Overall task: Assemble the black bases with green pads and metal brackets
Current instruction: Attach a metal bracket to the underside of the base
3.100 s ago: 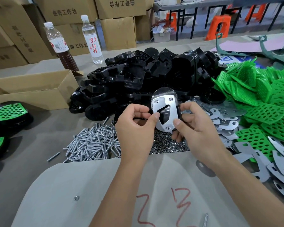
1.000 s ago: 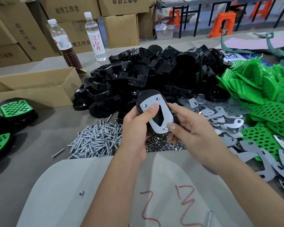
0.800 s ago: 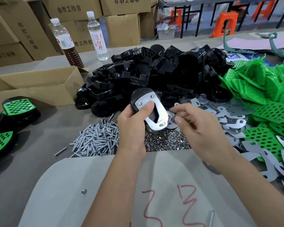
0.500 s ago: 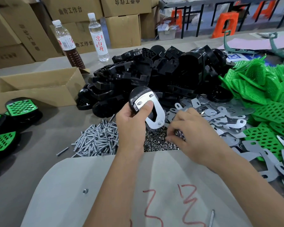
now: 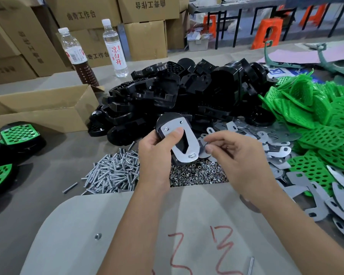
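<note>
Black base (image 5: 160, 124) with its metal bracket (image 5: 185, 142) is sitting upright in my left hand (image 5: 157, 153), fingers curling behind the plastic and the thumb pressing flat on the plate's upper end. I am judging the pair as light and stiff, the steel face slick, so the rim of the plastic is the safer place to grip. My right hand (image 5: 234, 155) is hovering just beside the plate, fingers loosely bent with the tips drawn close; whether a nut is pinched there I cannot tell. Directly below both hands the nuts (image 5: 197, 173) are lying heaped, and the bolts (image 5: 113, 173) are piling left of my left wrist. Green pads (image 5: 316, 124) are spreading beyond my right hand.
</note>
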### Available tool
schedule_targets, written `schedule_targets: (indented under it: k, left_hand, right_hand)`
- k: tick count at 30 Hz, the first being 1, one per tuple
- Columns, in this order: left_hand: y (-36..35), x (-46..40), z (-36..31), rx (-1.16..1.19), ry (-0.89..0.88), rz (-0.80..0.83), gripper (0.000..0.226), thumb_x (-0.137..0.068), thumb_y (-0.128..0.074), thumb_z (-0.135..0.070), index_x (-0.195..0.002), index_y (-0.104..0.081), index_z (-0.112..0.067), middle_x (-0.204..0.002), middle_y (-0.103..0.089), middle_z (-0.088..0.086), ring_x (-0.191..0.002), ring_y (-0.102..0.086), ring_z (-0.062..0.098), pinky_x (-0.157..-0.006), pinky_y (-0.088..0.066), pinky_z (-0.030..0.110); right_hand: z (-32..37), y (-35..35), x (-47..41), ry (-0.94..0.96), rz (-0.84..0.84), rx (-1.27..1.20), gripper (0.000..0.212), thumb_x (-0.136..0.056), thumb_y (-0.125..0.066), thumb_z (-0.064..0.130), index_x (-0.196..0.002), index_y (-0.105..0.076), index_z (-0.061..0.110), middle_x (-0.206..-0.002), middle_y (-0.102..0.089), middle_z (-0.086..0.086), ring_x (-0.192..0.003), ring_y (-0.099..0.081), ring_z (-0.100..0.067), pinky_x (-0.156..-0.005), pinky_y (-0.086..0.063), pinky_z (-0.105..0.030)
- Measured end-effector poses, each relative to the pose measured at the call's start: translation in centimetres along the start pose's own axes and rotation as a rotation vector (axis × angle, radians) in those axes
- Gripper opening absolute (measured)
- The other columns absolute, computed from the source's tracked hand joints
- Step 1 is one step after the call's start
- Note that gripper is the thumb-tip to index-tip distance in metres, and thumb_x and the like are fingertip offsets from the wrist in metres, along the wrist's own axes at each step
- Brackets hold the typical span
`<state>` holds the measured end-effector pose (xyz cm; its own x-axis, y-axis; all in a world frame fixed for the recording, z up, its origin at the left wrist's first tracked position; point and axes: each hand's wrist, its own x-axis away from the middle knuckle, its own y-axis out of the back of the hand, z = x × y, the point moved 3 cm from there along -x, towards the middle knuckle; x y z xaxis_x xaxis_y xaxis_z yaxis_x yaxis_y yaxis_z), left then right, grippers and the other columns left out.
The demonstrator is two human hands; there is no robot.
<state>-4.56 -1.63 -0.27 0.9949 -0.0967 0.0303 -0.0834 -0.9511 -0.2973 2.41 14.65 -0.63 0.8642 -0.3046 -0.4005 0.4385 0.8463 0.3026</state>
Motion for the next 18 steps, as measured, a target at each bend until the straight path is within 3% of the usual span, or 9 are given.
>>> schedule_targets:
  k: [4, 6, 9, 15, 16, 18]
  left_hand:
    - [-0.6, 0.3, 0.1, -0.053, 0.035, 0.090, 0.007, -0.090, -0.075, -0.011, -0.092, -0.080, -0.015, -0.090, -0.080, 0.007, -0.077, -0.075, 0.019, -0.063, -0.058, 0.028]
    - [-0.8, 0.4, 0.2, -0.087, 0.034, 0.135, 0.007, -0.088, -0.077, -0.013, -0.087, -0.081, -0.018, -0.087, -0.080, 0.005, -0.076, -0.075, 0.019, -0.062, -0.058, 0.028]
    - [-0.8, 0.6, 0.3, -0.098, 0.025, 0.155, 0.014, -0.090, -0.075, -0.008, -0.085, -0.081, -0.019, -0.085, -0.079, 0.003, -0.073, -0.074, 0.014, -0.058, -0.054, 0.022]
    - [-0.9, 0.6, 0.4, -0.122, 0.017, 0.176, 0.009, -0.088, -0.077, -0.009, -0.086, -0.082, -0.017, -0.082, -0.078, 0.004, -0.068, -0.072, 0.014, -0.053, -0.053, 0.022]
    - [-1.0, 0.7, 0.4, -0.127, 0.013, 0.176, 0.003, -0.085, -0.079, -0.013, -0.086, -0.081, -0.015, -0.082, -0.077, 0.007, -0.068, -0.071, 0.016, -0.053, -0.054, 0.026]
    - [-1.1, 0.7, 0.5, -0.162, -0.024, 0.166, 0.013, -0.077, -0.079, -0.021, -0.086, -0.080, -0.012, -0.082, -0.075, 0.012, -0.072, -0.069, 0.023, -0.062, -0.059, 0.039]
  right_hand:
    - [-0.1, 0.9, -0.4, -0.058, -0.053, -0.253, 0.018, -0.090, -0.080, 0.005, -0.092, -0.078, 0.022, -0.075, -0.077, 0.000, -0.058, -0.067, -0.018, -0.059, -0.059, -0.032]
    - [0.0, 1.2, -0.4, -0.039, -0.089, -0.292, 0.013, -0.090, -0.080, 0.007, -0.088, -0.079, 0.019, -0.074, -0.077, -0.004, -0.056, -0.066, -0.018, -0.056, -0.058, -0.027]
    - [0.0, 1.3, -0.5, -0.075, -0.120, -0.338, 0.011, -0.090, -0.079, 0.005, -0.091, -0.080, 0.016, -0.074, -0.078, -0.006, -0.058, -0.067, -0.015, -0.059, -0.056, -0.021]
    - [-0.2, 1.6, -0.7, -0.118, -0.098, -0.396, 0.015, -0.088, -0.080, 0.000, -0.097, -0.080, 0.012, -0.080, -0.079, -0.011, -0.066, -0.074, -0.022, -0.068, -0.060, -0.024]
    - [-0.2, 1.6, -0.7, -0.114, -0.101, -0.393, 0.015, -0.088, -0.080, 0.001, -0.096, -0.081, 0.013, -0.080, -0.079, -0.011, -0.067, -0.075, -0.022, -0.068, -0.061, -0.025]
    - [0.0, 1.7, -0.6, -0.094, -0.119, -0.359, 0.015, -0.090, -0.079, 0.003, -0.094, -0.081, 0.018, -0.080, -0.079, -0.008, -0.067, -0.075, -0.023, -0.065, -0.061, -0.025]
